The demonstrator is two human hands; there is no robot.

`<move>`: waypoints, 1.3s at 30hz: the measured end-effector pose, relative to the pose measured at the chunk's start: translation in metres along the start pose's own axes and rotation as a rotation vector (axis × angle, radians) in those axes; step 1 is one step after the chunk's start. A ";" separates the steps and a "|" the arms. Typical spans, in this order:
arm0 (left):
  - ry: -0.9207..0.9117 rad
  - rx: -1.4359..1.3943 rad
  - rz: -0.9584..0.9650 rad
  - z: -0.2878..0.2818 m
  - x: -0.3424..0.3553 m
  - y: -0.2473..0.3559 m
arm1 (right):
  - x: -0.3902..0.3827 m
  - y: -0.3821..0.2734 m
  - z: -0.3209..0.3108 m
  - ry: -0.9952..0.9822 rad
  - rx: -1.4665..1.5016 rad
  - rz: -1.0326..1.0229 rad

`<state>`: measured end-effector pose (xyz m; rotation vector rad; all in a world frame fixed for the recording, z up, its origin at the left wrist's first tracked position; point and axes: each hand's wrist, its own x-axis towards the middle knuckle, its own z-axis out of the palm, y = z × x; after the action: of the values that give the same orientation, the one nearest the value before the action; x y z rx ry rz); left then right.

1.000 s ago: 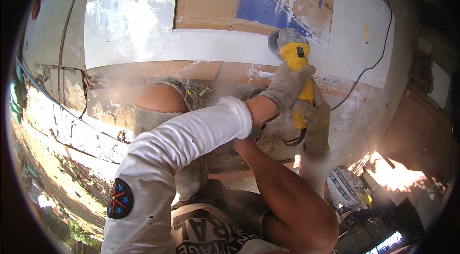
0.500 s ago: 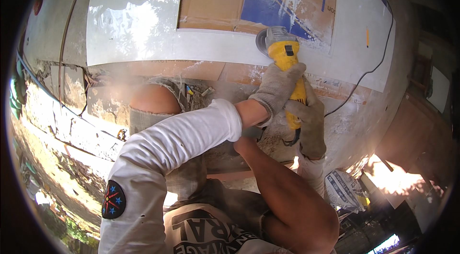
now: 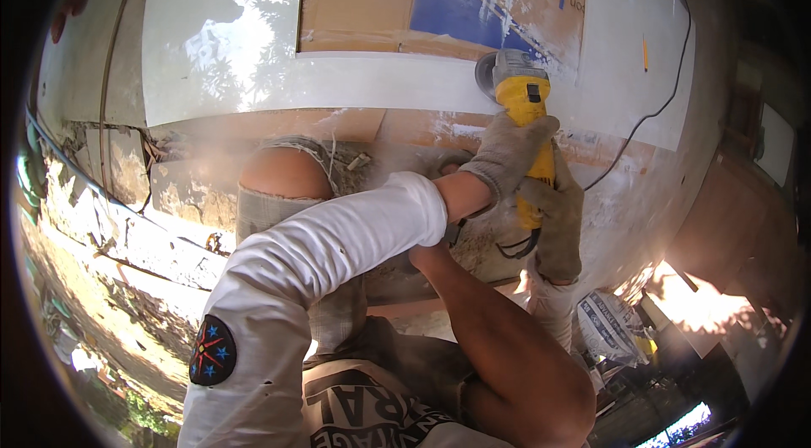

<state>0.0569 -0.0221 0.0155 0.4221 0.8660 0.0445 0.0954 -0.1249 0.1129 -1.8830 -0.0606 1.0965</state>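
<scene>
My left hand (image 3: pixel 508 152), in a dusty grey glove, is closed round the front body of a yellow and grey angle grinder (image 3: pixel 523 97). My right hand (image 3: pixel 553 224), also gloved, grips the grinder's rear part, with the cord trailing below. The grinder's disc (image 3: pixel 484 76) is at the lower white strip of a large white sheet (image 3: pixel 211 89), close to the edge of a cutout. Inside the cutout shows cardboard (image 3: pixel 355 5) with a blue area (image 3: pixel 448 17) and white dust. Hazy dust hangs round the grinder.
My bare knee (image 3: pixel 283 173) is just below the sheet's front edge. A thin pencil-like yellow item (image 3: pixel 645 53) lies on the sheet beside a black cable (image 3: pixel 634 135). A printed bag (image 3: pixel 608 330) and brown boards (image 3: pixel 714 220) lie at the right, cables along the left.
The grinder and both hands shifted slightly left half a second ago and now stand back to the right, near where they were a second ago. The grip is unchanged.
</scene>
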 end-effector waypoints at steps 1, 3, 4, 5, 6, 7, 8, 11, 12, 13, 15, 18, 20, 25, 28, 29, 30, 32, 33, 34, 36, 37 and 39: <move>-0.006 0.021 -0.006 0.002 -0.001 0.001 | 0.001 0.001 -0.002 -0.001 -0.004 -0.006; 0.030 0.075 -0.054 0.006 -0.003 0.003 | 0.003 0.003 -0.004 -0.008 -0.019 -0.045; 0.045 0.089 -0.056 0.007 -0.002 0.003 | 0.003 0.004 -0.004 -0.015 -0.026 -0.069; 0.053 0.088 -0.056 0.007 -0.002 0.003 | 0.003 0.004 -0.004 -0.025 0.009 -0.061; 0.058 0.077 -0.038 0.006 -0.001 0.003 | 0.003 0.004 -0.003 -0.036 0.043 -0.053; 0.067 0.071 -0.035 0.005 0.000 0.003 | 0.002 0.003 -0.001 -0.053 0.073 -0.055; 0.063 0.064 -0.017 0.003 0.000 0.002 | 0.001 0.002 0.001 -0.043 0.062 -0.032; 0.076 0.056 -0.013 -0.007 -0.003 0.004 | 0.001 -0.002 0.008 -0.059 0.018 -0.006; 0.085 0.050 -0.015 -0.009 -0.005 0.005 | 0.002 -0.004 0.010 -0.079 0.000 -0.007; 0.093 0.042 -0.017 -0.011 -0.006 0.007 | 0.003 -0.006 0.012 -0.099 -0.017 -0.006; 0.082 0.035 0.014 -0.016 -0.010 0.011 | 0.003 -0.009 0.017 -0.108 -0.039 0.021; 0.114 0.010 0.019 -0.024 -0.015 0.016 | 0.003 -0.011 0.025 -0.128 -0.080 0.003; 0.134 -0.022 0.025 -0.027 -0.018 0.017 | 0.002 -0.012 0.030 -0.133 -0.095 -0.013; 0.160 -0.087 0.099 -0.033 -0.020 0.015 | 0.007 -0.015 0.036 -0.173 -0.087 0.003; 0.118 -0.126 0.123 -0.039 -0.022 0.017 | 0.007 -0.014 0.038 -0.193 -0.075 -0.011; 0.127 -0.108 0.097 -0.040 -0.024 0.018 | 0.006 -0.013 0.038 -0.187 -0.071 -0.016; 0.136 -0.089 0.072 -0.041 -0.025 0.019 | 0.006 -0.013 0.039 -0.181 -0.067 -0.022; 0.141 -0.060 0.049 -0.041 -0.026 0.022 | 0.006 -0.013 0.039 -0.178 -0.075 -0.019; 0.137 -0.051 0.052 -0.041 -0.027 0.023 | 0.006 -0.013 0.039 -0.180 -0.087 -0.011; 0.133 -0.041 0.055 -0.041 -0.028 0.024 | 0.006 -0.014 0.039 -0.183 -0.099 -0.002; 0.157 -0.042 0.042 -0.038 -0.029 0.024 | 0.006 -0.015 0.037 -0.166 -0.116 -0.021; 0.171 -0.040 0.026 -0.036 -0.030 0.024 | 0.005 -0.015 0.037 -0.157 -0.125 -0.030; 0.140 -0.038 0.024 -0.033 -0.031 0.024 | 0.003 -0.017 0.033 -0.156 -0.166 -0.015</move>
<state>0.0154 0.0048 0.0283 0.3970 0.9962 0.1131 0.0799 -0.0913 0.1175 -1.9359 -0.2614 1.2600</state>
